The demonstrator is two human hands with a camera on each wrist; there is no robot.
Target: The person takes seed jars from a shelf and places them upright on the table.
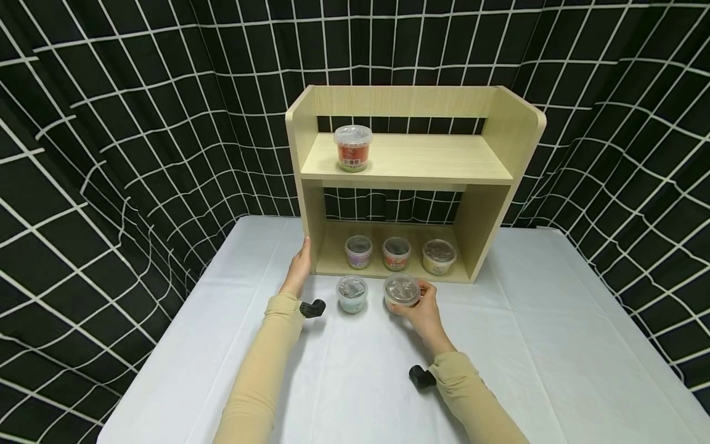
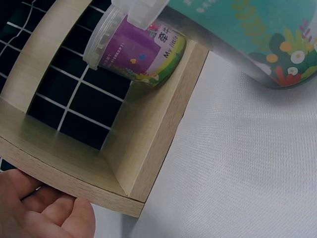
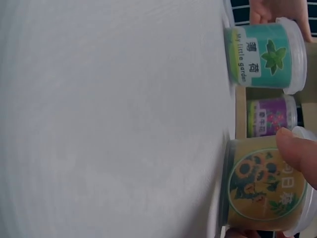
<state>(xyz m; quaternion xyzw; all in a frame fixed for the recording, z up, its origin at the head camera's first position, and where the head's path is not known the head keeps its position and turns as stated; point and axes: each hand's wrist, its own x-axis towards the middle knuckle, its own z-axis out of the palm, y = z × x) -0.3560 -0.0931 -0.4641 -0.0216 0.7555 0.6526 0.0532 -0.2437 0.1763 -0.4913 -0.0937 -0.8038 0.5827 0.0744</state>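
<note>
Note the position of your left hand (image 1: 296,271): it touches the outer face of the shelf unit (image 1: 405,102) at its lower left front corner, with no cup in it. Use light contact only; side pressure could shift the unit on the bench (image 1: 554,339).

A teal-labelled cup (image 1: 352,296) stands upright on the bench, just before the unit's lower front edge, left of centre. Above, near the front left corner of the upper board, stands a tall red-labelled cup (image 1: 353,151). Near the front edge of the lower board stand a purple-labelled cup (image 1: 359,256) and, to its right, a short red-labelled cup (image 1: 396,258).

Your right hand (image 1: 426,311) pinches the sunflower cup (image 1: 402,296) between thumb and fingers. This cup is at the bench area before the lower front edge, right of the teal-labelled cup; whether its base touches the cloth cannot be told.

Grip the wall below the lid, hold the cup level, and allow clearance for your knuckles from the yellow-labelled cup (image 1: 439,261) near the lower board's front right corner.
</note>
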